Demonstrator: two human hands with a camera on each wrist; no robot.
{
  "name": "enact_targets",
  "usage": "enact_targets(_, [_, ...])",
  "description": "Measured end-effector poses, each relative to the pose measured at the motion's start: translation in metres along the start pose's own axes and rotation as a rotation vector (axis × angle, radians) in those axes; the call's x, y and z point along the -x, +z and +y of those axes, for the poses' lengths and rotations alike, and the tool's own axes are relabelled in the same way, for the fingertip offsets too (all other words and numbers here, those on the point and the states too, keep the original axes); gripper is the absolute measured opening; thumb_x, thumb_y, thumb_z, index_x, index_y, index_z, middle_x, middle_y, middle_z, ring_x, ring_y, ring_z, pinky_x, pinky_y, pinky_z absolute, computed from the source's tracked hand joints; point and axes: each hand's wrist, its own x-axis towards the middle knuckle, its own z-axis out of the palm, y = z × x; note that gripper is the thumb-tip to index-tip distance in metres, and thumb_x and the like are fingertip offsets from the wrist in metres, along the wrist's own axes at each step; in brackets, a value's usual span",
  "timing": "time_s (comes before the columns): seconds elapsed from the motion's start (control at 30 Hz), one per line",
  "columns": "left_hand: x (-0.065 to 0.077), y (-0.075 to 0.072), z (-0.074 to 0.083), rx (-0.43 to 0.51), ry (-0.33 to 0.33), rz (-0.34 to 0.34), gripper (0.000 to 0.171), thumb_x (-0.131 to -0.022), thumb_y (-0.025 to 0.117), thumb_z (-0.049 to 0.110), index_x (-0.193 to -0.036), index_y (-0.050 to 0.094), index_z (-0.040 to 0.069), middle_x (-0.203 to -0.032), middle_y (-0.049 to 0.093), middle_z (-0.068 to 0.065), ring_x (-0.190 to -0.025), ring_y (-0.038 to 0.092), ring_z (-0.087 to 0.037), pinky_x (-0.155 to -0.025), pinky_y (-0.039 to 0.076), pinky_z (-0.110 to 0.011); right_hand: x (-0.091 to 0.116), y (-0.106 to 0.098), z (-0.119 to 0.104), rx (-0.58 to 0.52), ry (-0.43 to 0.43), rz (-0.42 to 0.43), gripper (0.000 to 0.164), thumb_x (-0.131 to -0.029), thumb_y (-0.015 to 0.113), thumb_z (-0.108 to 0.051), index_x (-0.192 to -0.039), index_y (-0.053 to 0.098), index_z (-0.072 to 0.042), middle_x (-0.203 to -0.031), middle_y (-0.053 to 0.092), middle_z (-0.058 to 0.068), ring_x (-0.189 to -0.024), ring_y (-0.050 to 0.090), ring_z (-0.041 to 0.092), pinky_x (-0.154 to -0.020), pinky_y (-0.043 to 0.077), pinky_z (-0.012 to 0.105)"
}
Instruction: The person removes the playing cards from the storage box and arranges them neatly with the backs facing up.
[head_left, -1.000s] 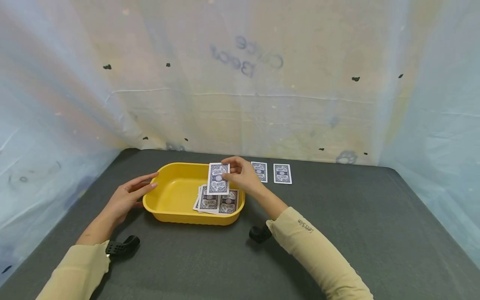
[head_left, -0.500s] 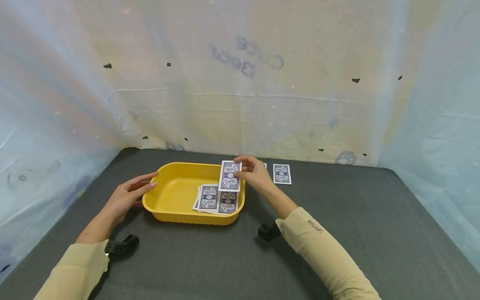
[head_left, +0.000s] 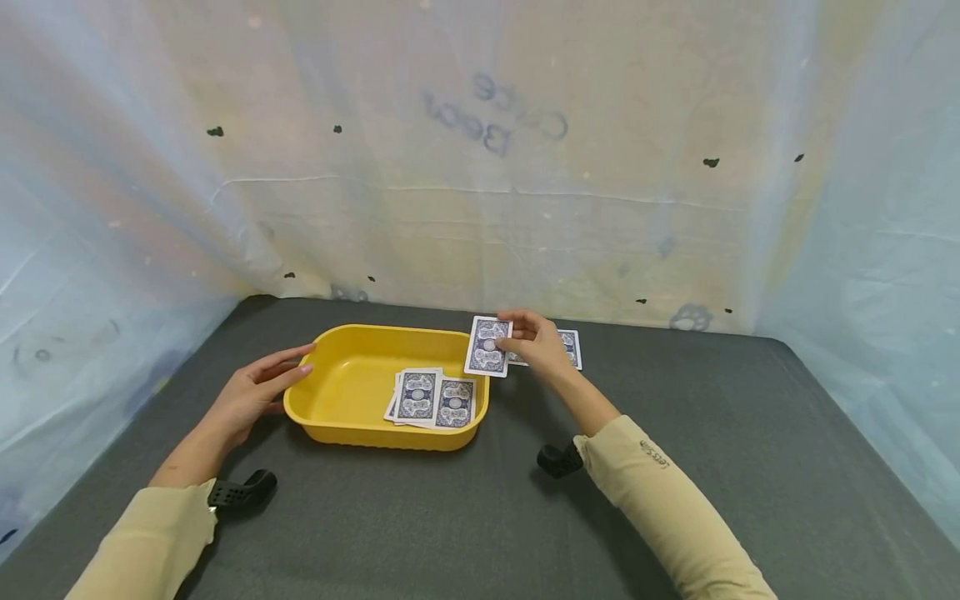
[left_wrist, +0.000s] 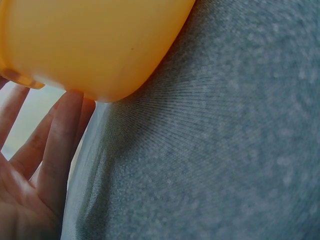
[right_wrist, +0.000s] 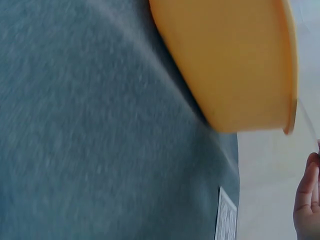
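Note:
A playing card [head_left: 488, 346] with a dark blue patterned back is held up over the right rim of the yellow tray [head_left: 337, 436]. My right hand [head_left: 543, 348] pinches it between thumb and fingers at its right side. At the tray's left end, my left hand [head_left: 258, 390] touches the rim. In the left wrist view, straight fingers [left_wrist: 62, 145] rest against the tray's outer wall. Inside the tray, toward its right, lies an overlapping group of playing cards [head_left: 417, 395], backs up.
On the dark grey table [head_left: 405, 517], another card [head_left: 572, 348] lies right of the tray, partly behind my right hand; one more beside it is mostly hidden. A pale plastic sheet [head_left: 600, 225] hangs behind the table and along both sides.
My right hand has carried the pinched card rightward, from above the cards in the tray to over its right rim, now covering parts of the table cards. The left hand has stayed put.

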Motion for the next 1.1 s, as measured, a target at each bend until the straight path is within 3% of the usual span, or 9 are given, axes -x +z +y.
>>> enact_targets(0.13, [0.000, 0.000, 0.000, 0.006, -0.002, 0.001, 0.065, -0.091, 0.056, 0.053, -0.148, 0.040, 0.024, -0.146, 0.042, -0.019, -0.091, 0.056, 0.008, -0.082, 0.055, -0.037, 0.000, -0.009, 0.003, 0.003, 0.016, 0.018, 0.040, -0.084, 0.069, -0.004, -0.124, 0.061, -0.003, -0.113, 0.060, 0.017, -0.092, 0.055, 0.018, -0.077, 0.047, 0.023])
enact_targets(0.43, [0.000, 0.000, 0.000, 0.012, -0.002, -0.005, 0.066, -0.092, 0.056, 0.053, -0.148, 0.039, 0.023, -0.147, 0.040, -0.020, -0.091, 0.055, 0.009, -0.084, 0.055, -0.039, -0.004, -0.029, 0.011, -0.011, 0.038, 0.069, 0.042, -0.086, 0.066, -0.003, -0.127, 0.058, -0.001, -0.116, 0.059, 0.019, -0.096, 0.056, 0.020, -0.090, 0.047, 0.040])
enact_targets(0.83, [0.000, 0.000, 0.000, 0.004, -0.002, -0.006, 0.067, -0.092, 0.055, 0.054, -0.149, 0.038, 0.022, -0.147, 0.040, -0.021, -0.091, 0.055, 0.008, -0.083, 0.055, -0.037, -0.010, -0.060, 0.029, 0.037, 0.117, 0.114, 0.046, -0.087, 0.064, -0.003, -0.132, 0.054, -0.004, -0.125, 0.054, 0.019, -0.103, 0.053, 0.023, -0.085, 0.046, 0.034])
enact_targets(1.1, [0.000, -0.001, -0.001, 0.005, 0.006, -0.011, 0.066, -0.093, 0.055, 0.053, -0.149, 0.038, 0.022, -0.147, 0.040, -0.021, -0.091, 0.055, 0.009, -0.082, 0.055, -0.036, -0.013, -0.080, 0.045, 0.088, 0.126, 0.147, 0.047, -0.087, 0.061, 0.003, -0.133, 0.052, 0.001, -0.126, 0.054, 0.025, -0.098, 0.054, 0.019, -0.080, 0.047, 0.027])
